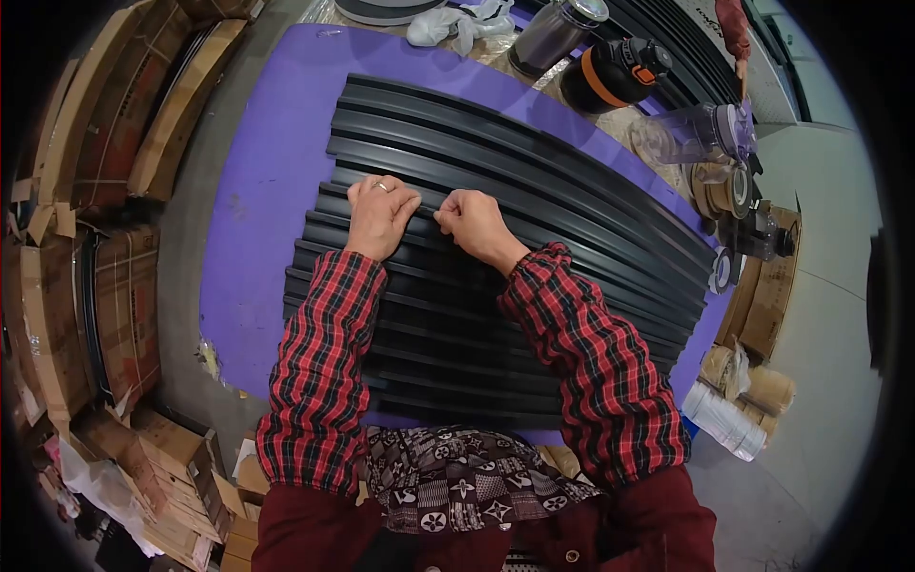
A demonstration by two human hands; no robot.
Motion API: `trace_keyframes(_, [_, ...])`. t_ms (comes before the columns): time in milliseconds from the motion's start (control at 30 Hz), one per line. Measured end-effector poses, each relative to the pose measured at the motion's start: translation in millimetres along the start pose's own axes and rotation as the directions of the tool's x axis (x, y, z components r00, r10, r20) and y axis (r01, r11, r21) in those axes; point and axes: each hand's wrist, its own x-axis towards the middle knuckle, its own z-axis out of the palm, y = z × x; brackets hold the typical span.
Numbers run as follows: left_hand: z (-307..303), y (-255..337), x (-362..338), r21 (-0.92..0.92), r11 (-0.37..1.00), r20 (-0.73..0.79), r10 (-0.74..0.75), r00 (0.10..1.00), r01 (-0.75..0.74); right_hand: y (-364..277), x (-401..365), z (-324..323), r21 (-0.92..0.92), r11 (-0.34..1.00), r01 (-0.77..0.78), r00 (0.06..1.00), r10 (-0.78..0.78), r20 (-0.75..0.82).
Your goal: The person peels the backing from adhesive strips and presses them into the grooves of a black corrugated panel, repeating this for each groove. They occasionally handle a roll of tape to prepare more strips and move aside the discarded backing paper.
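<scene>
Long black ridged strips [534,200] lie side by side across the purple table. My left hand [379,217], with a ring on one finger, rests over the strips left of the middle, its fingers curled and pressed together. A short gap to the right, my right hand [474,224] is closed in a pinch, thumb against the bent forefinger. Both sets of fingertips are at the ridge of one strip. Whatever is between them is too small or hidden to make out.
Along the far edge of the purple table [262,143] stand a steel tumbler [558,36], a black-and-orange bottle [615,76] and a clear bottle [691,133]. Tape rolls [729,191] sit at the right. Cardboard boxes [124,305] line the left. Another person's sleeve [732,27] shows at the top right.
</scene>
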Motion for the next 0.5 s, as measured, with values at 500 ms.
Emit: trace_keyframes(500, [-6.1,7.5,5.3,0.034,0.994,0.158,-0.104,0.982,0.1,58.4,-76.9,-69.7,-0.299,0.93,0.213,0.974,-0.228,-0.014])
